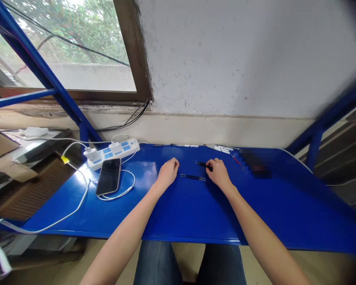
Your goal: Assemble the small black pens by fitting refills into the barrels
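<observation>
Two slim black pens on the blue tabletop: the upper pen short of view at one end, lying slantwise with its right end against the right hand, and the lower pen flat, nearly level, just below and apart.

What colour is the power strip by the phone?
The white plastic power strip has blue socket panels; it shows best in the head view.

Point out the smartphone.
In the head view, the smartphone lies on the blue table, left of the left hand, just in front of the white power strip.
</observation>
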Motion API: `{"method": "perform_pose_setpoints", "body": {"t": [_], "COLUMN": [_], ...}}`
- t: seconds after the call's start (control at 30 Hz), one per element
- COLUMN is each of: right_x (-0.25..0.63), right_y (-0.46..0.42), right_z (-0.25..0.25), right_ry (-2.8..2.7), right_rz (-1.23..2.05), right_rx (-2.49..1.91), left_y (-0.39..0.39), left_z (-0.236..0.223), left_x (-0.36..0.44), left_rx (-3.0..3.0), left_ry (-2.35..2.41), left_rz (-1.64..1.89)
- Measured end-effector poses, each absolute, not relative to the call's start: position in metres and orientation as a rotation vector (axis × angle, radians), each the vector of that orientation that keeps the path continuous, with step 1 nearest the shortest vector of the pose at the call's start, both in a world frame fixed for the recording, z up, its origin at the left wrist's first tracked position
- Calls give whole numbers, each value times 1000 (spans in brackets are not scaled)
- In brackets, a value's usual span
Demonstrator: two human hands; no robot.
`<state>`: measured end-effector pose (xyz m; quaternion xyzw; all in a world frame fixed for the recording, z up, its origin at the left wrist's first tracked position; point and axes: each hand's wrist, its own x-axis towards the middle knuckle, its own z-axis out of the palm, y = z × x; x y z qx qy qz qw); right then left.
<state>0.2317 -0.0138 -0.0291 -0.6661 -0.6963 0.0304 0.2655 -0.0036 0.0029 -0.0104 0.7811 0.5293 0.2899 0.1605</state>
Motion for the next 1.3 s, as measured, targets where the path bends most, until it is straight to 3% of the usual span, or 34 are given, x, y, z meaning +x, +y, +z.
{"method": "perform_pose_setpoints", "body": {"t": [0.5, 0.87, 1.3], "right_x": [229, 218, 218], "right_y": [-12, -17, -15], "right_z": [-27, -12, -10], "right_ry": [-1934, -1482, -970], "right_rz": [175, 1064, 1453], "right_rx": [-1724, -1268, -1000], "left_y": [8, 10, 5], "left_z": [-17, -14, -7], "left_x": [3, 4, 7], "left_rx": [1787, 1531, 1369], "left_ry": [1237, 1166, 1043], "left_rz": [1106, 1113, 1162]}}
